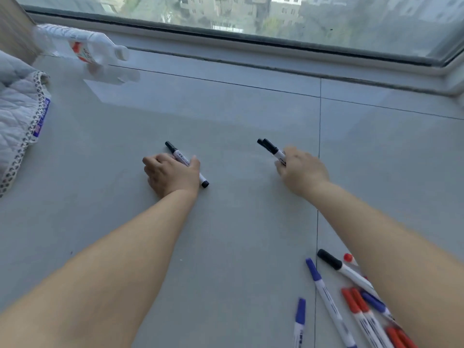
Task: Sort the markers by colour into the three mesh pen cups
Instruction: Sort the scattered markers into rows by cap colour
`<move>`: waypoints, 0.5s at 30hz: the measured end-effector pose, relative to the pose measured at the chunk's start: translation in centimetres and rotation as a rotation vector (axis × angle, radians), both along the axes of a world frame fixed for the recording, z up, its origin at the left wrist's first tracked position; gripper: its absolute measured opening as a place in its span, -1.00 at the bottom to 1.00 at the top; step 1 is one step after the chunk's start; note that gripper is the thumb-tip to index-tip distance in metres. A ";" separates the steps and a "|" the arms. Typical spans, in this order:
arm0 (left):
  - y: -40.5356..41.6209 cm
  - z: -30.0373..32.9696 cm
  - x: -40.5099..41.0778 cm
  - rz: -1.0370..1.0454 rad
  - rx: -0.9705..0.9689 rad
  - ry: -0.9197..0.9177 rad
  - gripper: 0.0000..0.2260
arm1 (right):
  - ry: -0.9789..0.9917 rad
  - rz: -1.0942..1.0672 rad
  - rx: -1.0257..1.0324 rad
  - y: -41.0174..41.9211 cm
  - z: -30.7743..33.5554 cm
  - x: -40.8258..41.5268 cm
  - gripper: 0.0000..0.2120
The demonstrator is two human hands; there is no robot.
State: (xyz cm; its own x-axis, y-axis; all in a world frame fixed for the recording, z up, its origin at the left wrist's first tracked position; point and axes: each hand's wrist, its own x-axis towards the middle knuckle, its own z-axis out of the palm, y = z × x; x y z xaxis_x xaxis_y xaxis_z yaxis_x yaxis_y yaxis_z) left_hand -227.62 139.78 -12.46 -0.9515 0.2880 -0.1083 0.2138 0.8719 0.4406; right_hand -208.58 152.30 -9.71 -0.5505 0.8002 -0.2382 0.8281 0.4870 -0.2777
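My left hand (172, 174) lies low on the grey floor with its thumb and fingers around one black-capped marker (204, 181), whose ends stick out on both sides. My right hand (301, 169) grips two black-capped markers (270, 148) that point up and to the left. A loose pile of markers lies at the lower right under my right forearm: a black one (334, 263), blue ones (316, 276) and red ones (352, 305). No mesh pen cup is in view.
A plastic bottle (88, 50) lies on its side at the upper left. A quilted white cloth (17, 114) covers the left edge. The window frame (251, 46) and its ledge run along the far side of the tiled floor.
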 end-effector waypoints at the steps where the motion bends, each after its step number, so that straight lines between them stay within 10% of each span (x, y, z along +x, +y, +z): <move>1: -0.7 0.4 0.6 -0.033 -0.075 0.002 -0.49 | 0.031 -0.051 -0.018 -1.2 0.4 1.6 -0.84; 15: -4.5 5.0 20.4 -0.815 -0.055 -0.360 -0.84 | 0.358 -0.695 -0.132 -12.5 5.1 21.5 -0.76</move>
